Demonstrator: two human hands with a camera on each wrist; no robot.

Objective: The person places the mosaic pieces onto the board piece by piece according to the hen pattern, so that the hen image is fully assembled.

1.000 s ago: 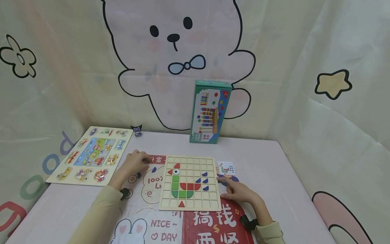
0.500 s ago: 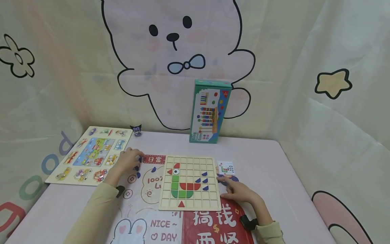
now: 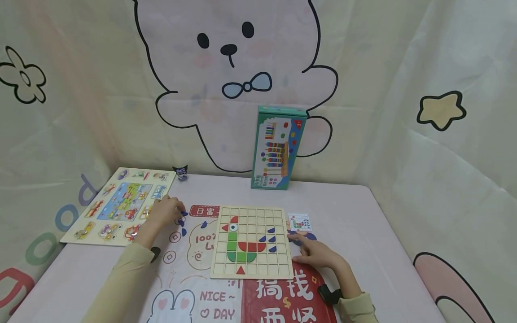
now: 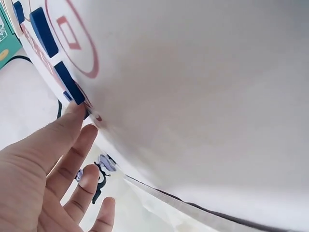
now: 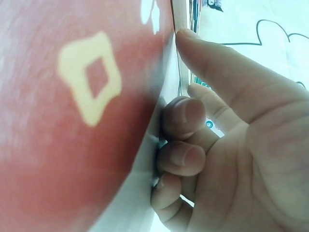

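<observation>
At the left of the mat, my left hand (image 3: 163,213) reaches over several small blue puzzle pieces (image 3: 184,232). In the left wrist view its thumb tip is right at the end of one blue piece (image 4: 70,83), the other fingers spread loosely below. A wooden grid board (image 3: 266,268) lies mid-table, bearing a bird shape of red, green, blue and white pieces. My right hand (image 3: 319,255) is at the board's right edge, index finger and thumb touching it. In the right wrist view the thumb rests against the board's side (image 5: 181,17), other fingers curled below.
A small pattern card (image 3: 300,222) lies right of the board. A vehicle puzzle board (image 3: 90,215) sits at the left, with a small dark figurine (image 3: 181,173) behind it. A tall green box (image 3: 278,148) stands at the back. The printed mat (image 3: 218,298) covers the front.
My left hand has moved left and slightly down from the mat's red label, uncovering the label and more blue pieces. My right hand and the board have stayed in place.
</observation>
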